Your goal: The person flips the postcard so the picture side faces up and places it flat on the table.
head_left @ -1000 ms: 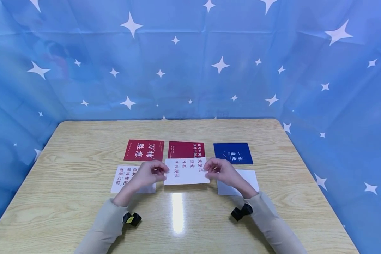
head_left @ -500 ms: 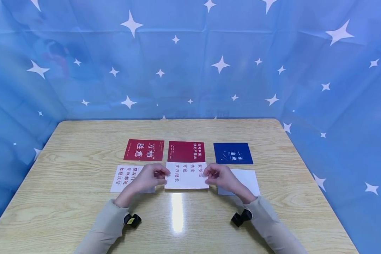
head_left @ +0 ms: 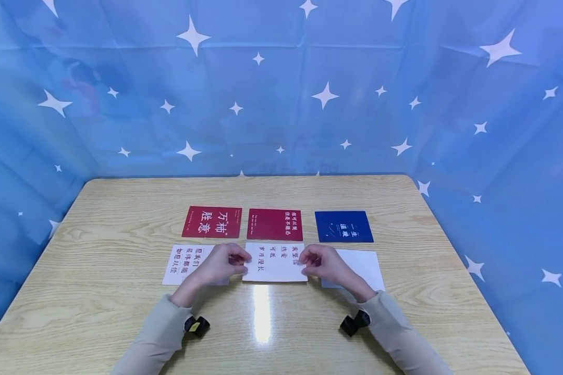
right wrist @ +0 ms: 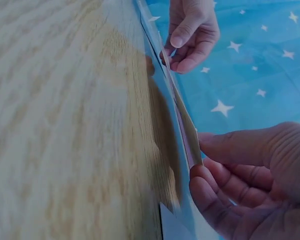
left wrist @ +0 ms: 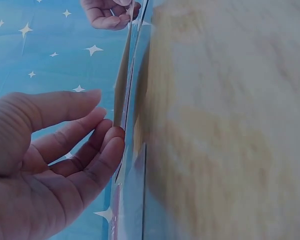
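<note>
A white card (head_left: 277, 262) with dark vertical writing lies between my two hands in the head view, its front edge close over the table. My left hand (left wrist: 60, 155) is at the card's left edge: the fingertips touch the edge, while the thumb stands a little off it. At the right edge, my right hand (right wrist: 255, 175) pinches the card between thumb and finger. Just behind it lies a dark red card (head_left: 272, 224). My forearms partly cover a white card with writing (head_left: 180, 265) on the left and a plain white card (head_left: 367, 265) on the right.
Another red card (head_left: 212, 222) lies at the back left of the wooden table (head_left: 136, 312), and a blue card (head_left: 344, 226) at the back right. Behind the table hangs a blue star-patterned cloth (head_left: 281, 120).
The white card and both hands have come down and slightly toward the person, so the red card behind now shows in full. The left thumb's earlier position cannot be compared in the wrist view.
</note>
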Action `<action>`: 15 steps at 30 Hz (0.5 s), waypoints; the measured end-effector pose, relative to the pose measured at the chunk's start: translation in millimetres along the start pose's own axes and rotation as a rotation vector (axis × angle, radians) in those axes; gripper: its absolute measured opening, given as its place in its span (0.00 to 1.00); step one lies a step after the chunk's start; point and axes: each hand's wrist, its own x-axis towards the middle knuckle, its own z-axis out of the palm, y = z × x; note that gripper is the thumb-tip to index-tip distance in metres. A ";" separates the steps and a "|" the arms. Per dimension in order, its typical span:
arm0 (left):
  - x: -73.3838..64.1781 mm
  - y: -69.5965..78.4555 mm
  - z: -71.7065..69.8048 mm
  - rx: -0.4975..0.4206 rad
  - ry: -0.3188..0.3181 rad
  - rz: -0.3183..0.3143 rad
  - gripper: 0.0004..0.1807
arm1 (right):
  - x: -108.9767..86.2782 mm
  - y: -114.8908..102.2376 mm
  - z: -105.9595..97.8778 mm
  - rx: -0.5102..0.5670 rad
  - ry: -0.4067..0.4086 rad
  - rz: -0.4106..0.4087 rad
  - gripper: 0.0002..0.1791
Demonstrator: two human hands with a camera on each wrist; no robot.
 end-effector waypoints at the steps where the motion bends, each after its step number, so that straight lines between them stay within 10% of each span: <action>1: 0.1 -0.1 0.1 0.003 0.000 0.002 0.11 | 0.5 0.8 0.3 -0.003 -0.005 0.000 0.11; 15: 5.5 0.1 0.5 0.038 -0.023 -0.009 0.09 | 4.8 1.7 1.2 -0.069 -0.051 0.008 0.08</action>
